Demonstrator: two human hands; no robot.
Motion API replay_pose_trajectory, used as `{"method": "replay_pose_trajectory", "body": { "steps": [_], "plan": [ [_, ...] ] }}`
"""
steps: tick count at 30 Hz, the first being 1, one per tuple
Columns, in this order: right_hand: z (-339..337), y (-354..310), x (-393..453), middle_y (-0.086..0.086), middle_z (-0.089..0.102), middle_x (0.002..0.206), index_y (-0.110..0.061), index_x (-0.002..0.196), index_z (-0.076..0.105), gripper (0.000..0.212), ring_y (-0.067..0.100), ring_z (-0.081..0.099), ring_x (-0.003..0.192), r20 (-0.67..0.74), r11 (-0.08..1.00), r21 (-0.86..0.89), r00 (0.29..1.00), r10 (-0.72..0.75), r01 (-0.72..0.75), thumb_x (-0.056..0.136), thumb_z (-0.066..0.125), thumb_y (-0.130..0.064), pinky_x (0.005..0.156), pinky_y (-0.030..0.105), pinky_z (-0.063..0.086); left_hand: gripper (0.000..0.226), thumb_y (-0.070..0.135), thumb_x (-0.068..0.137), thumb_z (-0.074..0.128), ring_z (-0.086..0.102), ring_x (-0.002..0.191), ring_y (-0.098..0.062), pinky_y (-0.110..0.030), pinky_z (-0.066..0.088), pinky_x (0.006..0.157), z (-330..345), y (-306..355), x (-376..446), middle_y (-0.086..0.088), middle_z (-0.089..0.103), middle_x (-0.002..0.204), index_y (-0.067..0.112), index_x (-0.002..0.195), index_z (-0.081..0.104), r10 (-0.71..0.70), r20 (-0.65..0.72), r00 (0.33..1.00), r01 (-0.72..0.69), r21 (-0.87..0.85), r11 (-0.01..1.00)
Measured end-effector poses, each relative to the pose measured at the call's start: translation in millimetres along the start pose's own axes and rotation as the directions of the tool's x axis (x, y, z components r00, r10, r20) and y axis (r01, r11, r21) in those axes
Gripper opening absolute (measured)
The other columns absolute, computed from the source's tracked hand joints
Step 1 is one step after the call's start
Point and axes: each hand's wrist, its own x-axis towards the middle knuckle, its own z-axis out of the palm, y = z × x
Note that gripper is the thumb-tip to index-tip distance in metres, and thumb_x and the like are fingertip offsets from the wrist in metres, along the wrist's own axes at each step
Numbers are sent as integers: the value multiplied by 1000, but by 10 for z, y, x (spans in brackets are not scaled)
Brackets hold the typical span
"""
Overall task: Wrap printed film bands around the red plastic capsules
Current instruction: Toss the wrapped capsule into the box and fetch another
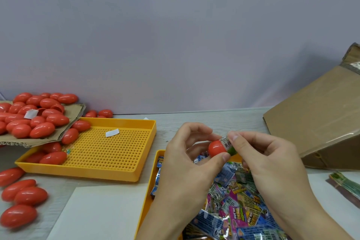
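Observation:
Between both hands, above the near yellow tray (145,203), is a red capsule (215,148). My left hand (187,161) pinches its left end with thumb and fingers. My right hand (266,160) grips a printed film band (227,144) with a barcode, sitting around the capsule's right end. Several printed film bands (235,206) lie heaped in the near tray under my hands. A pile of bare red capsules (37,115) rests on a cardboard sheet (75,115) at the left.
A perforated yellow tray (109,150) with a few capsules and a white slip stands left of centre. Loose capsules (21,197) lie at the near left. A white sheet (101,212) lies in front. A cardboard box (319,119) leans at the right, a band stack (344,183) beside it.

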Motion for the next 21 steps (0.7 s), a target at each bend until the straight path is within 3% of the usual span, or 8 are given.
{"method": "replay_pose_trajectory", "body": {
  "steps": [9, 13, 17, 21],
  "plan": [
    [-7, 18, 4, -9, 74, 71, -24, 75, 80, 17, -3, 67, 66, 34, 999, -36, 999, 0, 2, 82, 69, -35, 57, 6, 46, 39, -3, 74, 81, 69, 100, -10, -22, 59, 78, 10, -13, -6, 8, 71, 99, 19, 100, 63, 0, 22, 1000, 0, 26, 1000],
    [1, 10, -11, -15, 74, 73, -28, 72, 77, 14, -5, 68, 74, 57, 991, -108, 995, -79, 85, 84, 71, -29, 59, 2, 45, 39, 1, 77, 80, 68, 101, -6, -20, 58, 79, 13, -10, -15, 14, 71, 100, 26, 103, 67, 3, 27, 1000, -5, 51, 999],
    [-7, 41, -38, -18, 67, 93, -38, 86, 73, 7, 5, 64, 89, 66, 962, -214, 985, -158, 169, 83, 69, -33, 66, 17, 52, 31, 3, 80, 78, 72, 93, -10, -22, 58, 74, 0, -2, 3, 10, 73, 99, 24, 101, 71, -4, -33, 999, 2, -40, 999],
    [28, 65, -65, -21, 56, 103, -40, 104, 62, 26, 3, 55, 106, 186, 878, -372, 951, -249, 303, 79, 62, -37, 77, 19, 47, 28, -3, 80, 76, 74, 90, -18, -29, 60, 73, -22, -17, 21, 0, 75, 98, 17, 99, 71, -63, -88, 994, 44, -202, 978]
  ]
}}
